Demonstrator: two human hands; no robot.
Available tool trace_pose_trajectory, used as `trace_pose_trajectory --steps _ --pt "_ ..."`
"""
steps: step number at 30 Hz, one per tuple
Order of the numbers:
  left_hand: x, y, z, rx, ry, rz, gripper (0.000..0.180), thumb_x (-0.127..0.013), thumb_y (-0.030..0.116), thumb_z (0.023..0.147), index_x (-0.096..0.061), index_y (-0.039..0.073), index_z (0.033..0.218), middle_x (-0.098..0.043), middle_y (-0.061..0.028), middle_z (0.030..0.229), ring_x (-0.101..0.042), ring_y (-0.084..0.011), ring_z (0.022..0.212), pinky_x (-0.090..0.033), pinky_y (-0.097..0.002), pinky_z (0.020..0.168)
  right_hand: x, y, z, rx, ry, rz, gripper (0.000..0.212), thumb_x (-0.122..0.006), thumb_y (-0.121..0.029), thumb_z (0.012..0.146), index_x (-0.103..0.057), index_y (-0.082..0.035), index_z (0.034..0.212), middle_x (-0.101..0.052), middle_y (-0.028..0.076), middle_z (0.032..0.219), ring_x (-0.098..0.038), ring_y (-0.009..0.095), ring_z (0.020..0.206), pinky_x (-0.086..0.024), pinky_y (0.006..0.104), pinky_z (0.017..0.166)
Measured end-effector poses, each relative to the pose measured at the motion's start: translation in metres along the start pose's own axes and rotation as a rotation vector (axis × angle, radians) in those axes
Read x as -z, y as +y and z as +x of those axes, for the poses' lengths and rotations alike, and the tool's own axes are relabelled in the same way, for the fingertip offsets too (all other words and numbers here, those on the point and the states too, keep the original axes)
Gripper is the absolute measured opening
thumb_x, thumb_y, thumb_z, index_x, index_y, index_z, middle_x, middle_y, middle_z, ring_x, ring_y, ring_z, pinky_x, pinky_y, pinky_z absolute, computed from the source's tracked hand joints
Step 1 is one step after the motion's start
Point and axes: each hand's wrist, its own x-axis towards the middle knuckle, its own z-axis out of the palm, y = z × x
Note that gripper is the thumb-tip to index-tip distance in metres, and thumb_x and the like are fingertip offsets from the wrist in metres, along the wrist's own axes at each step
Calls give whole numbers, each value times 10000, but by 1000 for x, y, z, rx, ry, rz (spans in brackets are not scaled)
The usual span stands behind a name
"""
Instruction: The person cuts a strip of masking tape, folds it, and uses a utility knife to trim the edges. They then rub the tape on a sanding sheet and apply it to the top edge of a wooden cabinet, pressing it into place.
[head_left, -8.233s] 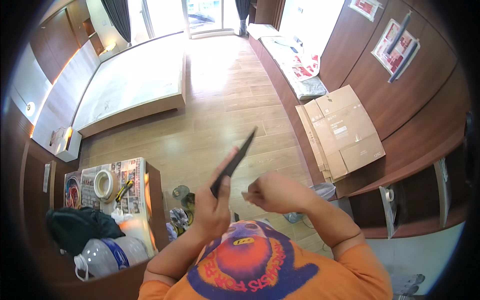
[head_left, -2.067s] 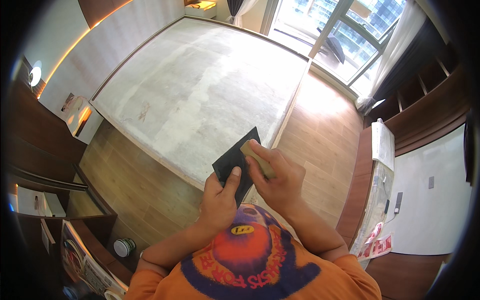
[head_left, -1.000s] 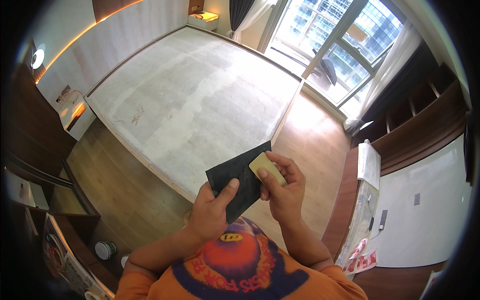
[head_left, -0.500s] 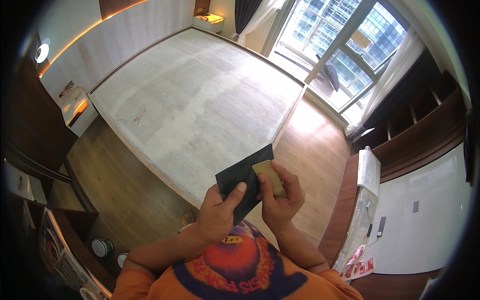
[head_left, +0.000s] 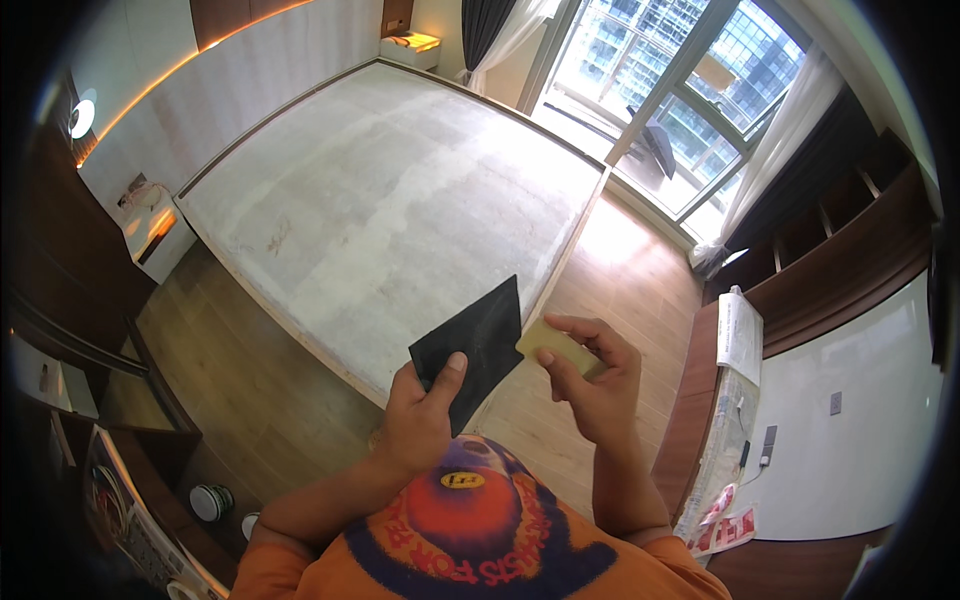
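My left hand (head_left: 418, 430) grips a dark sheet of sandpaper (head_left: 482, 340) by its lower left edge, with the thumb flat on its face. The sheet is held tilted in front of my chest. To the right, my right hand (head_left: 608, 395) pinches a small tan block (head_left: 556, 347) between thumb and fingers. The block's left end is right beside the sheet's right edge; whether they touch, I cannot tell. Part of the block is hidden by my fingers.
Ahead lies a large grey platform (head_left: 340, 210) with a raised wooden edge. A bedside cabinet (head_left: 158, 235) stands at left, and a round tub (head_left: 211, 502) on the wood floor (head_left: 240, 310) at lower left. Plastic-covered brown cabinetry (head_left: 685, 410) runs along the right, near a tall window (head_left: 690, 110).
My hands have moved apart. The tan block, earlier overlapping the sandpaper's face, is now off its right edge. The sheet has shifted slightly left and up.
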Motion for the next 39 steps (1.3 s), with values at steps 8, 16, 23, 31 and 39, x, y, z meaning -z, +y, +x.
trace_pose_trajectory --steps 8,16,23,31,39 --pt "-7 22 -11 -161 -195 413 463 -454 166 1132 -474 -46 1543 -640 -179 1424 -593 -177 1307 -450 -318 1110 -17 0 6 366 -52 -302 205 -800 -53 897 -746 0 1087 -758 98 854 -707 142 694 -524 265 613" --pt "-2 20 -6 -305 -268 568 452 -424 91 1107 -485 -36 1537 -644 -233 1423 -582 -228 1358 -427 -331 1133 -12 -12 8 245 -131 -340 151 -800 -75 896 -755 -12 1026 -773 106 827 -748 159 721 -546 282 634" --pt "2 17 -6 -282 -326 623 447 -425 82 1106 -488 -50 1529 -657 -247 1394 -601 -238 1334 -449 -332 1109 -10 -12 14 226 -376 -492 138 -792 -42 871 -766 -17 1005 -777 112 842 -763 208 755 -575 316 678" --pt "4 13 -5 -68 -82 307 338 -529 164 1111 -606 -70 1342 -701 -143 1279 -664 -171 1168 -524 -305 1003 7 -22 11 86 -247 -341 216 -822 -33 851 -727 -1 1042 -765 91 926 -753 163 826 -582 289 714" --pt "-19 12 -10 -39 -107 -12 358 -511 209 1130 -632 -66 1325 -727 -64 1175 -647 -90 1035 -524 -264 902 -31 8 4 236 244 126 195 -824 -12 887 -718 13 1049 -724 66 903 -677 106 774 -527 249 665"
